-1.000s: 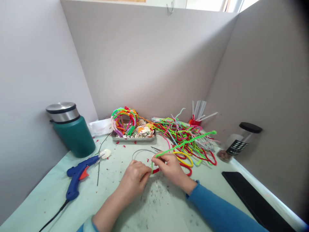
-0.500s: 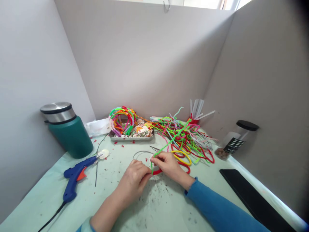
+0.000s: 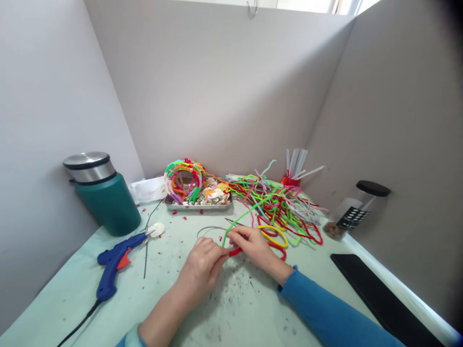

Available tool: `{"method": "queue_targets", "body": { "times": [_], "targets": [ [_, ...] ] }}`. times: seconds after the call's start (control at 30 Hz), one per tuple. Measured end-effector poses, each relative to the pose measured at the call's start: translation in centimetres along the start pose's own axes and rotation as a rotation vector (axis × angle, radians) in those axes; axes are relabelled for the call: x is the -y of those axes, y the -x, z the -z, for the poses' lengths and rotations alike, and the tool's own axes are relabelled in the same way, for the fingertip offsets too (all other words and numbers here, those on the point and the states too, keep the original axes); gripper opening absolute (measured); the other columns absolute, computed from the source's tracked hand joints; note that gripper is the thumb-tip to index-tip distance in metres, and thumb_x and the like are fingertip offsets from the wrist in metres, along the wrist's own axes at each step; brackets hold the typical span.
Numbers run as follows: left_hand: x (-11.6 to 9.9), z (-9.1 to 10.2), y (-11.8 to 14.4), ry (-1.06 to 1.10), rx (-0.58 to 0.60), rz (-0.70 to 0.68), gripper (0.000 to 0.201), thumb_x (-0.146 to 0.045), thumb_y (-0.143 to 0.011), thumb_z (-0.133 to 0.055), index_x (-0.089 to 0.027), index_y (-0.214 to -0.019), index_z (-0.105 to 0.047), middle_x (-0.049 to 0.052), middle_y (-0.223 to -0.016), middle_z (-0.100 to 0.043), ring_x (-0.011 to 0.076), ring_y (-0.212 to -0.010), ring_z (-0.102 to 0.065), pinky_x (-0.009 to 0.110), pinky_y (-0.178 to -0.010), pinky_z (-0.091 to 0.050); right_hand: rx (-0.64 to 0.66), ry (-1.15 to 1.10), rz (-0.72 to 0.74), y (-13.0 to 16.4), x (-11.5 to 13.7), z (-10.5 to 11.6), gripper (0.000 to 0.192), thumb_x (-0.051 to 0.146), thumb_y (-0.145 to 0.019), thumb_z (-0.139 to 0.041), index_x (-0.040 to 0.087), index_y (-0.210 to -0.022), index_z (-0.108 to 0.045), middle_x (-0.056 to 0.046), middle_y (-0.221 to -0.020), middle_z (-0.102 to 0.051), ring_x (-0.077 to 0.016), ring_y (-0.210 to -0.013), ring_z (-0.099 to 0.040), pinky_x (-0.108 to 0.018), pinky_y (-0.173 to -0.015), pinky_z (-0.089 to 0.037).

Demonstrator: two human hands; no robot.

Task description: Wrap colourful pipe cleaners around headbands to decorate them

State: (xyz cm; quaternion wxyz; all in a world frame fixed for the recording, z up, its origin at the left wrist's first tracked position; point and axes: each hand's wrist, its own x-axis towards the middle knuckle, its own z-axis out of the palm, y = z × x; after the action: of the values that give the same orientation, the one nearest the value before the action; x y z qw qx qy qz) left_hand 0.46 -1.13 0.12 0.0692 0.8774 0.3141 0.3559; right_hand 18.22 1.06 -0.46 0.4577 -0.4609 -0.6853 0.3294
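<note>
My left hand (image 3: 202,267) and my right hand (image 3: 253,246) meet at the middle of the pale green table (image 3: 72,308). Both pinch a thin grey headband (image 3: 208,228) that arcs away toward the tray. My right hand also holds a bright green pipe cleaner (image 3: 249,214), which runs up and right over the pile. A red pipe cleaner end (image 3: 235,251) shows between my fingers at the band. Scissor tips (image 3: 231,222) lie just behind my right hand.
A metal tray (image 3: 197,206) holds wrapped headbands and shells. A heap of coloured pipe cleaners (image 3: 285,207) lies right of it. A blue glue gun (image 3: 115,262), teal flask (image 3: 104,195), glass jar (image 3: 356,207), black phone (image 3: 376,294) and grey partition walls surround the table.
The green pipe cleaner's free end has swung from far right down toward the pile. My hands stay together on the band, shifting only slightly.
</note>
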Motion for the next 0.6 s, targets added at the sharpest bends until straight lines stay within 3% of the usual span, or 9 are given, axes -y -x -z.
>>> {"method": "queue_targets", "body": {
  "times": [0.13, 0.23, 0.3, 0.4, 0.5, 0.6],
  "targets": [
    [0.7, 0.3, -0.2, 0.021, -0.205, 0.149, 0.013, -0.020, -0.084, -0.052, -0.017, -0.083, -0.065, 0.004, -0.069, -0.062, 0.0161, -0.068, -0.054, 0.029, -0.068, -0.040, -0.286, 0.022, 0.126, 0.0, -0.2, 0.4, 0.019, 0.032, -0.086, -0.051, 0.017, -0.083, -0.063, -0.003, -0.081, -0.063, -0.0161, -0.076, -0.056, -0.025, -0.067, -0.042],
    [1.2, 0.6, -0.4, 0.143, -0.331, 0.327, 0.014, -0.026, -0.082, -0.056, -0.019, -0.081, -0.068, 0.005, -0.085, -0.067, 0.0163, -0.076, -0.059, 0.028, -0.071, -0.044, -0.394, 0.035, 0.128, 0.3, -0.3, 0.5, 0.025, 0.033, -0.089, -0.045, 0.017, -0.075, -0.058, -0.001, -0.069, -0.056, -0.0139, -0.065, -0.051, -0.024, -0.061, -0.040],
    [1.4, 0.7, -0.5, 0.231, -0.356, 0.477, 0.016, -0.030, -0.080, -0.057, -0.019, -0.080, -0.069, 0.005, -0.090, -0.068, 0.0168, -0.079, -0.061, 0.027, -0.071, -0.046, -0.354, 0.045, 0.101, 0.5, -0.2, 0.4, 0.030, 0.034, -0.091, -0.041, 0.017, -0.070, -0.056, 0.002, -0.060, -0.051, -0.0123, -0.057, -0.048, -0.023, -0.055, -0.037],
    [1.3, 0.8, -0.5, 0.313, -0.324, 0.663, 0.019, -0.036, -0.077, -0.059, -0.019, -0.079, -0.069, 0.002, -0.077, -0.069, 0.0168, -0.073, -0.062, 0.026, -0.069, -0.046, -0.194, 0.091, 0.108, 0.8, 0.1, 0.1, 0.030, 0.032, -0.090, -0.042, 0.017, -0.069, -0.057, 0.000, -0.062, -0.054, -0.0123, -0.059, -0.050, -0.023, -0.056, -0.037],
    [1.2, 0.7, -0.5, 0.394, -0.287, 0.708, 0.022, -0.038, -0.075, -0.060, -0.018, -0.078, -0.068, 0.001, -0.073, -0.069, 0.0163, -0.072, -0.061, 0.025, -0.070, -0.045, -0.029, 0.085, 0.132, 1.1, 0.5, -0.6, 0.020, 0.029, -0.087, -0.048, 0.018, -0.081, -0.063, -0.003, -0.076, -0.061, -0.0143, -0.070, -0.055, -0.024, -0.063, -0.040],
    [1.1, 0.4, -0.5, 0.505, -0.267, 0.719, 0.023, -0.039, -0.074, -0.061, -0.016, -0.079, -0.067, 0.002, -0.073, -0.070, 0.0155, -0.069, -0.061, 0.023, -0.063, -0.045, 0.122, -0.052, 0.000, 1.1, 0.3, -1.4, 0.021, 0.030, -0.087, -0.047, 0.019, -0.086, -0.065, -0.001, -0.075, -0.062, -0.0114, -0.060, -0.054, -0.022, -0.054, -0.040]
  ]
}}
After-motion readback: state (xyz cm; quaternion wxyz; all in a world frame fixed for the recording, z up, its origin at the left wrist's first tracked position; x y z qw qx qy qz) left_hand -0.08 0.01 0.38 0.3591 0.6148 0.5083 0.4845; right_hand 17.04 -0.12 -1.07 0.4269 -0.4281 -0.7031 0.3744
